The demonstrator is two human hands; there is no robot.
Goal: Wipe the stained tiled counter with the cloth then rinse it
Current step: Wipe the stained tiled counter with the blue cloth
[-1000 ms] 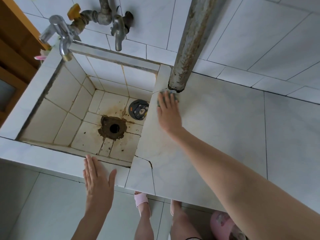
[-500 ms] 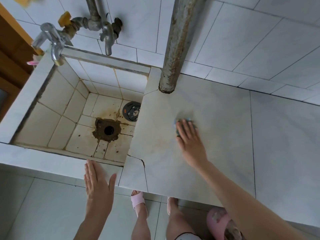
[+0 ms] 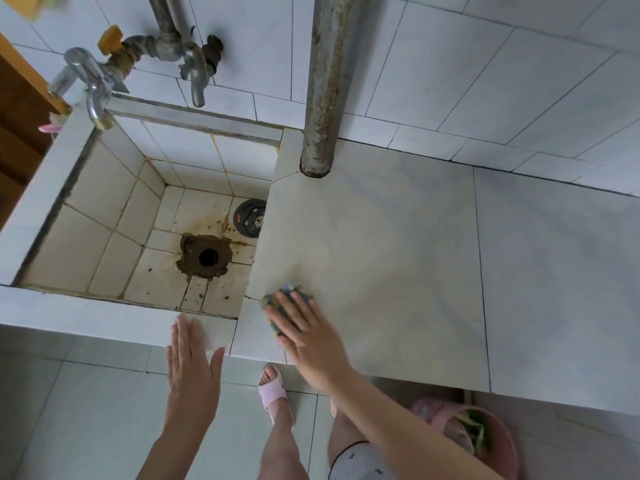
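A pale tiled counter [image 3: 398,258] with faint yellowish stains runs to the right of a tiled sink basin [image 3: 114,216]. A small blue and yellow cloth [image 3: 289,294] lies on the counter's near left corner, mostly covered by my right hand [image 3: 308,336], which presses it flat with straight fingers. My left hand [image 3: 192,362] rests flat, fingers straight, on the sink's front rim. Two metal taps [image 3: 194,69] hang over the basin from the back wall.
A rusty vertical pipe [image 3: 323,84] meets the counter at its back left corner. The basin floor has a brown-stained drain hole [image 3: 207,257] and a dark round drain cover [image 3: 250,218]. A pink basket [image 3: 481,434] stands under the counter, near my slippered foot [image 3: 273,389].
My right hand has slid the cloth from the back left corner by the pipe, across the middle, to the counter's near left corner. My left hand has stayed on the sink rim.
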